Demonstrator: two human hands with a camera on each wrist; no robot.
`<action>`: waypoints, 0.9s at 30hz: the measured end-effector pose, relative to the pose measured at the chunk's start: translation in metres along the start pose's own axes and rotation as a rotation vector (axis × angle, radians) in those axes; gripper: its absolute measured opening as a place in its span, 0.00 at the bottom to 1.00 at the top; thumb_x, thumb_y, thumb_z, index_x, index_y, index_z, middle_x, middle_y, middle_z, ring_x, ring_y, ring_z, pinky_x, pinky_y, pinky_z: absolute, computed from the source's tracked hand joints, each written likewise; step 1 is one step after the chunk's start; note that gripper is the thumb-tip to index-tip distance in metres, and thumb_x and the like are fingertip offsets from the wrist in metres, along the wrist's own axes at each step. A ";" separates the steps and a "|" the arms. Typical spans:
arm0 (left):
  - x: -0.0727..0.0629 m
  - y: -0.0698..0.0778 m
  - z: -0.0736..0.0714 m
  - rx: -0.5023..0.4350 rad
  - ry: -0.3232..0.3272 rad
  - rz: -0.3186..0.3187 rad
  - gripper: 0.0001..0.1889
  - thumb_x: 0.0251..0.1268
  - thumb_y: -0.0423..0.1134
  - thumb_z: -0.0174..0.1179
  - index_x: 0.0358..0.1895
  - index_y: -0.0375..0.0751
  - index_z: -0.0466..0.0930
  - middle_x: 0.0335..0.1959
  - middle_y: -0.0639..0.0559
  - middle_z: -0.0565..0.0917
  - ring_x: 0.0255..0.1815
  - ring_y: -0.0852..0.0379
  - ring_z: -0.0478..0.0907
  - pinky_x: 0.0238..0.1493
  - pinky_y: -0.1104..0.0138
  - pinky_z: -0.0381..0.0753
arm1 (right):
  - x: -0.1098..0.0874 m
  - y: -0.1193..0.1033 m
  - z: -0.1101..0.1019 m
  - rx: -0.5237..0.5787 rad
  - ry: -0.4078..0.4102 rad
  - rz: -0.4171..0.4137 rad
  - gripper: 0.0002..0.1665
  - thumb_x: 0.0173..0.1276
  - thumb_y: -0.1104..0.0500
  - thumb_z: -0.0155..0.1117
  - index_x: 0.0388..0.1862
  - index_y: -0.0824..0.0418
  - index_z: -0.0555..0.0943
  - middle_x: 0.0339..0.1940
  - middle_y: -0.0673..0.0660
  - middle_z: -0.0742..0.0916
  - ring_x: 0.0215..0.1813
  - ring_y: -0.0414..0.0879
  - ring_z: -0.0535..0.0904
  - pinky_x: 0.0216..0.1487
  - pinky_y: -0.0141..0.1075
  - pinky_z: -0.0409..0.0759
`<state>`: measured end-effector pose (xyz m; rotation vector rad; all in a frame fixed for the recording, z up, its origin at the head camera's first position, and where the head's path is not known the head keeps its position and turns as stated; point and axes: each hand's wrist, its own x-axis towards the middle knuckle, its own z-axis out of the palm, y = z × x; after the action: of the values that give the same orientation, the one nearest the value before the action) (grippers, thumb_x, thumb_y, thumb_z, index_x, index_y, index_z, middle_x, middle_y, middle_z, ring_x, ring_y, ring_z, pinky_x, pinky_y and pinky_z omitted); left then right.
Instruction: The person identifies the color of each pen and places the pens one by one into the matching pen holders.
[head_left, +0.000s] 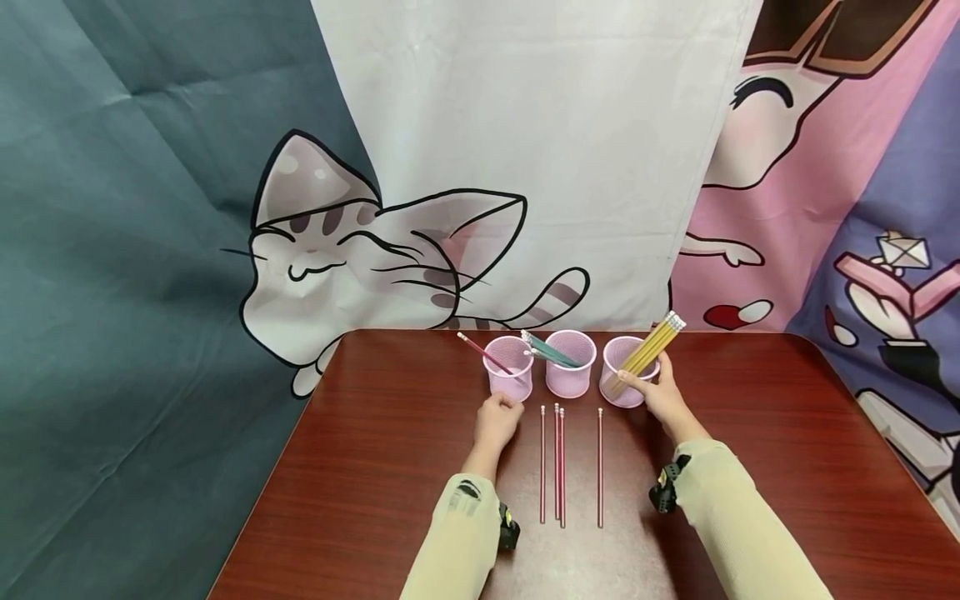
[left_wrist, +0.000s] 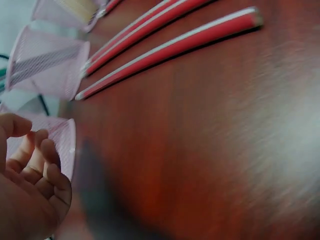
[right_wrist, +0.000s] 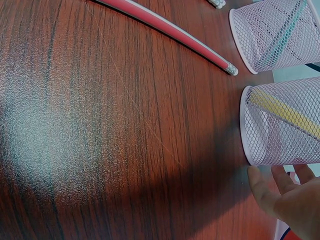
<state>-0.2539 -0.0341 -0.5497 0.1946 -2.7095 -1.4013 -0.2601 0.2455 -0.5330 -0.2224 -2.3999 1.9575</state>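
Three pink mesh cups stand in a row. My left hand (head_left: pixel 498 421) is in front of the left cup (head_left: pixel 510 385), which holds a red pencil (head_left: pixel 483 354); its fingers are loosely curled with nothing visible between them. The right cup (head_left: pixel 611 354) contains a bundle of yellow pencils (head_left: pixel 651 348) leaning to the right. My right hand (head_left: pixel 667 400) grips this cup from the right side, thumb across its front. Green pencils (head_left: pixel 553 352) lean to the left in the middle cup (head_left: pixel 568 383). Several red pencils (head_left: pixel 600 467) lie lengthwise on the table between my forearms.
The cups are near the far edge of the brown wooden table (head_left: pixel 360 467). A cloth backdrop (head_left: pixel 540 125) with cartoon animals hangs right behind that edge. Each wrist carries a small black camera (head_left: pixel 663 490).
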 end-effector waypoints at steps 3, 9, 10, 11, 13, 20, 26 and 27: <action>-0.009 0.000 0.008 0.075 -0.069 0.010 0.04 0.47 0.39 0.60 0.23 0.44 0.78 0.18 0.57 0.78 0.22 0.60 0.73 0.26 0.65 0.71 | 0.000 0.001 0.001 0.013 0.001 -0.013 0.52 0.62 0.54 0.64 0.73 0.54 0.41 0.67 0.69 0.59 0.69 0.59 0.50 0.67 0.51 0.46; -0.018 0.006 0.020 0.259 -0.153 0.011 0.09 0.52 0.47 0.62 0.22 0.48 0.77 0.21 0.57 0.79 0.26 0.56 0.76 0.25 0.63 0.71 | -0.001 0.001 0.002 0.018 0.003 -0.020 0.52 0.62 0.54 0.64 0.73 0.54 0.41 0.66 0.69 0.60 0.68 0.58 0.50 0.67 0.51 0.46; -0.019 0.007 0.022 0.293 -0.163 0.014 0.10 0.52 0.48 0.62 0.22 0.49 0.76 0.21 0.57 0.79 0.26 0.56 0.76 0.25 0.63 0.71 | -0.001 0.001 0.002 0.017 0.003 -0.019 0.52 0.62 0.54 0.64 0.73 0.54 0.41 0.66 0.69 0.60 0.68 0.58 0.50 0.67 0.51 0.46; -0.019 0.008 0.023 0.328 -0.173 0.018 0.11 0.51 0.49 0.63 0.21 0.49 0.76 0.20 0.57 0.78 0.26 0.55 0.77 0.25 0.62 0.72 | -0.001 0.002 0.002 0.016 0.002 -0.020 0.52 0.62 0.54 0.64 0.73 0.54 0.41 0.66 0.69 0.60 0.68 0.59 0.50 0.67 0.51 0.46; -0.020 0.011 0.026 0.385 -0.190 0.030 0.13 0.51 0.51 0.63 0.19 0.49 0.76 0.19 0.56 0.78 0.25 0.53 0.77 0.24 0.61 0.72 | 0.000 0.001 0.002 0.017 0.001 -0.022 0.51 0.62 0.54 0.64 0.73 0.54 0.41 0.66 0.69 0.60 0.68 0.59 0.50 0.67 0.51 0.46; -0.020 0.015 0.031 0.541 -0.197 0.037 0.17 0.48 0.53 0.66 0.16 0.46 0.77 0.23 0.49 0.82 0.30 0.47 0.81 0.28 0.58 0.77 | -0.001 0.002 0.001 0.018 0.002 -0.019 0.52 0.62 0.55 0.64 0.73 0.55 0.41 0.67 0.69 0.59 0.69 0.59 0.49 0.67 0.51 0.45; -0.018 0.017 0.031 0.546 -0.179 0.009 0.16 0.45 0.50 0.68 0.16 0.43 0.77 0.28 0.43 0.84 0.31 0.45 0.81 0.28 0.56 0.77 | 0.000 0.002 0.000 0.015 0.007 -0.022 0.52 0.62 0.55 0.65 0.73 0.56 0.40 0.67 0.69 0.58 0.69 0.59 0.49 0.67 0.51 0.44; -0.018 0.017 0.031 0.538 -0.177 0.006 0.15 0.45 0.50 0.68 0.15 0.43 0.77 0.27 0.43 0.83 0.30 0.45 0.81 0.28 0.56 0.77 | 0.001 0.002 0.000 0.014 0.008 -0.023 0.53 0.62 0.55 0.65 0.73 0.56 0.40 0.67 0.69 0.58 0.69 0.59 0.49 0.67 0.51 0.44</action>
<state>-0.2420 0.0031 -0.5544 0.0967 -3.1716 -0.6824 -0.2605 0.2458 -0.5351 -0.2006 -2.3722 1.9588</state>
